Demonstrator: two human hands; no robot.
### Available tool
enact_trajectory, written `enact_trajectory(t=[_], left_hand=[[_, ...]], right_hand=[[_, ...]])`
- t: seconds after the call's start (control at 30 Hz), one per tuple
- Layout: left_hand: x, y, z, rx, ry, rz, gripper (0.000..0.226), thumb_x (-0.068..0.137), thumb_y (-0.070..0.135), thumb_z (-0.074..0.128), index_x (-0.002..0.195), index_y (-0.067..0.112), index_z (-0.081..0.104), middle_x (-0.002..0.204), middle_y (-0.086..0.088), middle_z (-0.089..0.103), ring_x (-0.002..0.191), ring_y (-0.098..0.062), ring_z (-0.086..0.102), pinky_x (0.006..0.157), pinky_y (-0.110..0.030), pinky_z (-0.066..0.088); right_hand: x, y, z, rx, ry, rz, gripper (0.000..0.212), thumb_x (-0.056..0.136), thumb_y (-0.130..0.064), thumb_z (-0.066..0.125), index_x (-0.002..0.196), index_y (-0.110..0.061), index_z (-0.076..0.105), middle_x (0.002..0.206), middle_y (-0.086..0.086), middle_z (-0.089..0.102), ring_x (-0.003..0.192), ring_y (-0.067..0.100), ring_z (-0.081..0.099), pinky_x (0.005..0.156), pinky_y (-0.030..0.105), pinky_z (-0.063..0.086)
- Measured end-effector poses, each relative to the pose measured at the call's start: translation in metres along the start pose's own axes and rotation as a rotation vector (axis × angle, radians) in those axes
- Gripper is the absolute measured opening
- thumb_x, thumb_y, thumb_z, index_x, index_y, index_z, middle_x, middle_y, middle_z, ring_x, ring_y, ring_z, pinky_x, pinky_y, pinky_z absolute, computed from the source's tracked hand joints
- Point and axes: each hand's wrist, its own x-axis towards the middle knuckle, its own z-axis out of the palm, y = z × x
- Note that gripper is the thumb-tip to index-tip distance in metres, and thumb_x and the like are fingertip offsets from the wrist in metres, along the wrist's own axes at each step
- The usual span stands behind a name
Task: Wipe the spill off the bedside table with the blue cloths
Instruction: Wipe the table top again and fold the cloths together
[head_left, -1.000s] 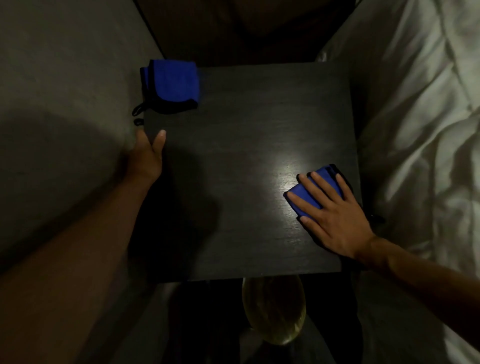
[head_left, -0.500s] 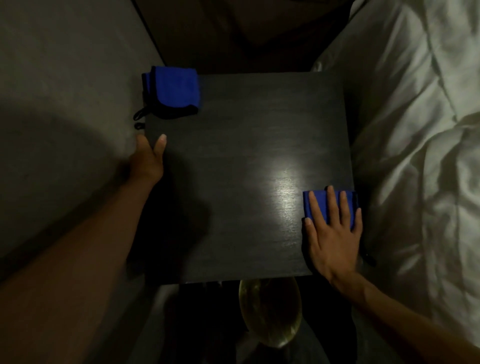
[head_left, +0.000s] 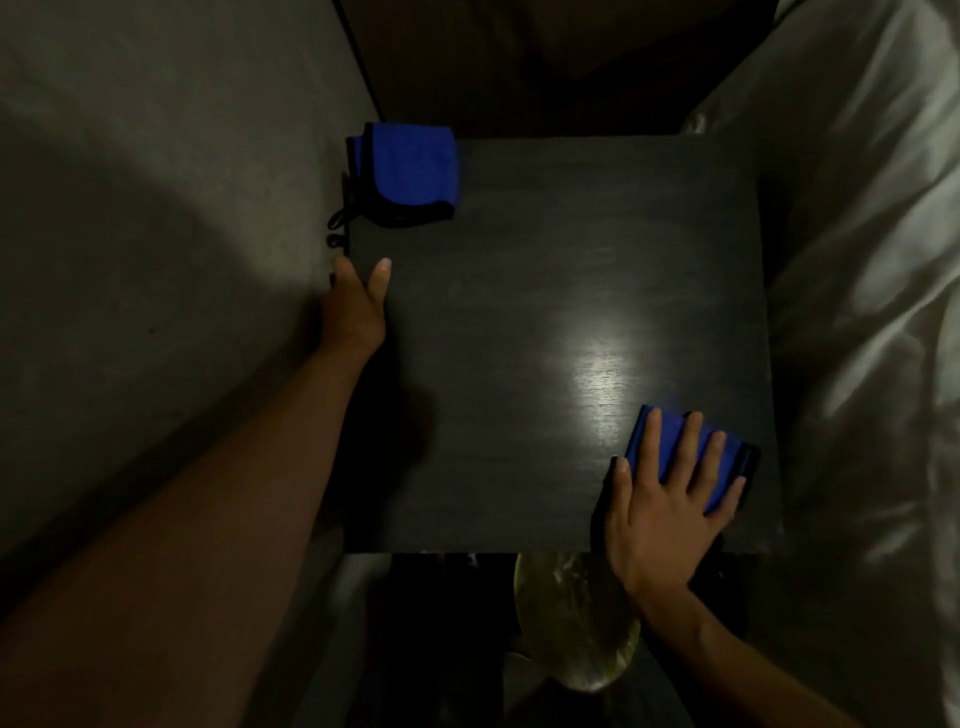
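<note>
Right hand flat on a blue cloth at the desk's near right corner

The right hand (head_left: 657, 514) presses a folded blue cloth (head_left: 675, 447) with fingers spread, not clenched; the left hand (head_left: 356, 306) clasps the desk (head_left: 545, 249) by its left edge (second cloth (head_left: 410, 171) rests at the far left corner).

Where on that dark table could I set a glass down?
The bedside table is bare across its middle and far right, between the folded blue cloth at the far left corner and the cloth under the right hand. The left hand holds the left edge.
</note>
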Motion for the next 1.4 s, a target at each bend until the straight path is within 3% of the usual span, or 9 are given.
enact_trajectory(t=[0.1, 0.33, 0.67, 0.87, 1.0, 1.1, 1.27, 1.4], left_hand=[[0.0, 0.001, 0.001, 0.0, 0.003, -0.007, 0.052, 0.101, 0.043, 0.039, 0.134, 0.003, 0.039, 0.138, -0.019, 0.049, 0.124, -0.034, 0.049, 0.096, -0.032, 0.035], [0.003, 0.001, 0.003, 0.022, 0.016, -0.016, 0.052, 0.101, 0.044, 0.037, 0.135, 0.004, 0.036, 0.14, -0.018, 0.047, 0.127, -0.033, 0.047, 0.098, -0.032, 0.034], [0.012, -0.011, 0.005, -0.006, -0.009, -0.021, 0.054, 0.1, 0.048, 0.038, 0.133, 0.005, 0.036, 0.136, -0.019, 0.051, 0.122, -0.035, 0.051, 0.098, -0.036, 0.038], [0.015, -0.016, 0.006, -0.013, 0.013, 0.026, 0.051, 0.099, 0.046, 0.042, 0.128, 0.004, 0.039, 0.131, -0.021, 0.055, 0.12, -0.036, 0.054, 0.097, -0.036, 0.04], [0.015, -0.016, 0.006, -0.053, -0.012, 0.029, 0.053, 0.099, 0.047, 0.041, 0.131, 0.005, 0.038, 0.134, -0.019, 0.052, 0.121, -0.034, 0.052, 0.099, -0.036, 0.039], [0.014, -0.017, 0.005, -0.08, -0.032, 0.035, 0.051, 0.099, 0.047, 0.041, 0.13, 0.006, 0.039, 0.134, -0.017, 0.052, 0.12, -0.031, 0.053, 0.093, -0.029, 0.038], [0.013, -0.018, 0.006, -0.131, -0.021, 0.042, 0.048, 0.099, 0.045, 0.043, 0.128, 0.006, 0.041, 0.133, -0.015, 0.053, 0.119, -0.029, 0.053, 0.088, -0.023, 0.035], [0.012, -0.014, 0.006, -0.11, -0.021, 0.027, 0.05, 0.1, 0.045, 0.042, 0.132, 0.007, 0.039, 0.135, -0.016, 0.052, 0.122, -0.029, 0.052, 0.089, -0.024, 0.034]], right_hand=[[-0.01, -0.026, 0.006, -0.008, -0.003, 0.089, 0.064, 0.103, -0.046, 0.031, 0.162, -0.023, 0.021, 0.169, 0.016, 0.012, 0.156, 0.038, 0.008, 0.119, 0.067, 0.008], [-0.027, -0.083, 0.017, -0.002, -0.02, 0.16, 0.064, 0.105, -0.048, 0.034, 0.161, -0.019, 0.025, 0.168, 0.02, 0.015, 0.155, 0.041, 0.012, 0.117, 0.069, 0.01], [-0.05, -0.164, 0.023, 0.101, -0.071, -0.015, 0.069, 0.102, -0.047, 0.041, 0.162, -0.019, 0.021, 0.168, 0.02, 0.011, 0.155, 0.041, 0.007, 0.118, 0.07, 0.006], [-0.059, -0.197, 0.026, 0.113, -0.188, -0.444, 0.068, 0.099, -0.049, 0.028, 0.161, -0.025, 0.013, 0.17, 0.014, 0.006, 0.156, 0.037, 0.0, 0.121, 0.066, -0.001], [-0.06, -0.205, 0.025, 0.107, -0.279, -0.729, 0.063, 0.101, -0.049, 0.034, 0.16, -0.028, 0.025, 0.17, 0.01, 0.012, 0.157, 0.034, -0.004, 0.121, 0.062, -0.01], [-0.061, -0.207, 0.022, 0.095, -0.327, -0.939, 0.061, 0.095, -0.046, 0.037, 0.154, -0.031, 0.04, 0.168, 0.004, 0.024, 0.156, 0.033, 0.006, 0.122, 0.061, -0.006], [-0.056, -0.195, 0.02, 0.033, -0.309, -1.109, 0.069, 0.089, -0.048, 0.061, 0.153, -0.029, 0.041, 0.165, 0.002, 0.031, 0.156, 0.032, 0.014, 0.122, 0.06, -0.004], [-0.052, -0.178, 0.019, -0.024, -0.328, -1.218, 0.068, 0.093, -0.046, 0.056, 0.155, -0.03, 0.036, 0.166, 0.001, 0.029, 0.155, 0.031, 0.015, 0.122, 0.058, -0.004]])
